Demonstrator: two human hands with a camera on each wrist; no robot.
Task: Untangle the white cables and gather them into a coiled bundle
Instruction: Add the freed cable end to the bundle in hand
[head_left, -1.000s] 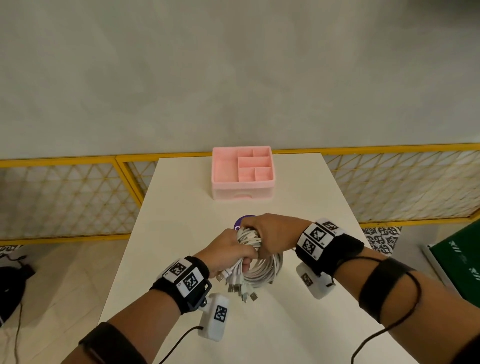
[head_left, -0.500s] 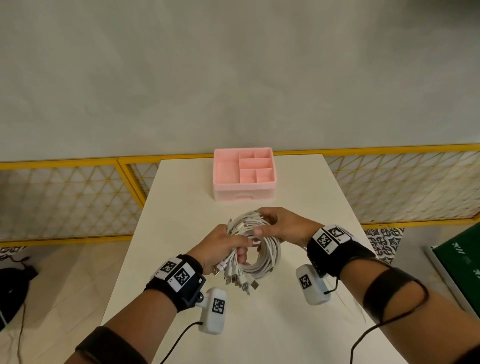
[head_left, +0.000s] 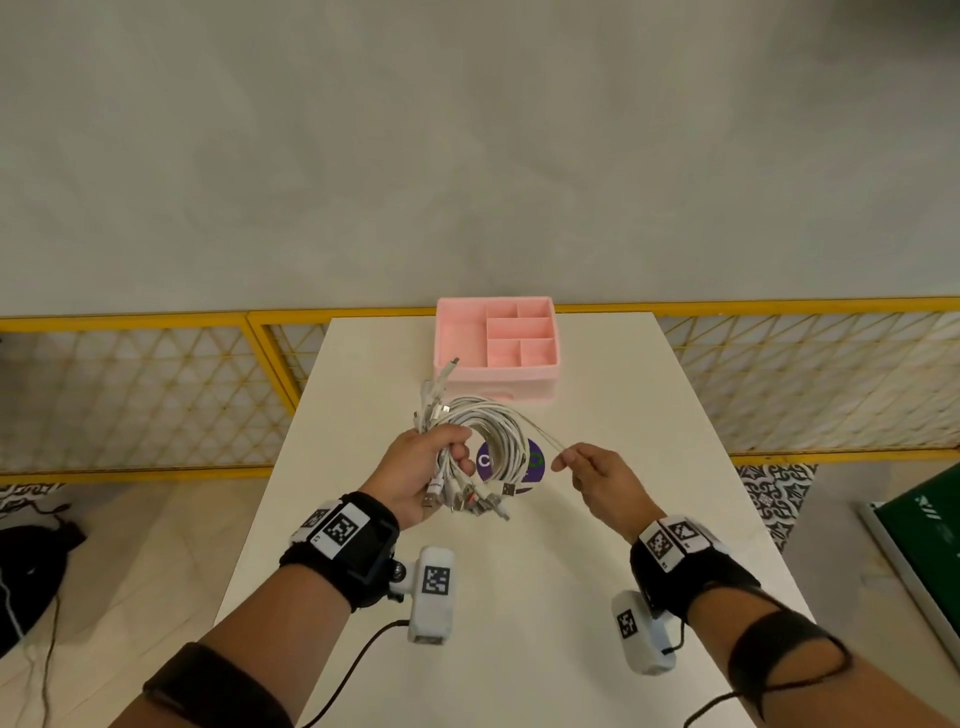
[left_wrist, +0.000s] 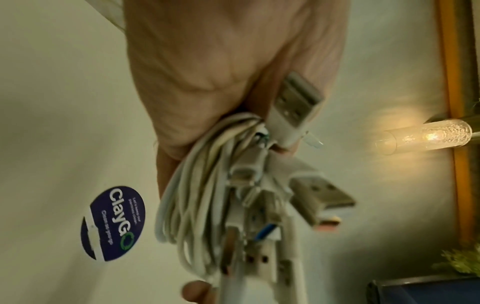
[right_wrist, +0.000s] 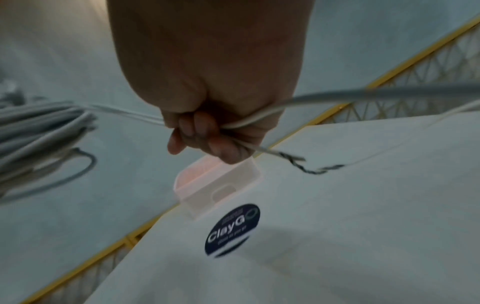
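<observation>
My left hand (head_left: 447, 457) grips a coiled bundle of white cables (head_left: 493, 428) above the white table (head_left: 519, 597). Several USB plugs (head_left: 483, 501) hang below the fist, and other plug ends stick up toward the far side. In the left wrist view the bundle (left_wrist: 200, 205) and its plugs (left_wrist: 319, 195) fill the palm (left_wrist: 221, 72). My right hand (head_left: 569, 462) pinches one thin strand (head_left: 543, 440) drawn out of the coil to the right. The right wrist view shows its fingers (right_wrist: 207, 133) curled round that strand (right_wrist: 324, 98), with the coil (right_wrist: 39, 127) off to the left.
A pink compartment organizer (head_left: 498, 385) stands at the table's far edge, just beyond the cables. A round dark blue sticker (head_left: 535, 462) lies on the tabletop under the coil. Yellow mesh railing (head_left: 156, 395) runs behind and beside the table. A green board (head_left: 930, 525) sits at right.
My right hand has left the coil and moved right, drawing one strand out with it. My left hand has turned the bundle, so some plug ends now point up.
</observation>
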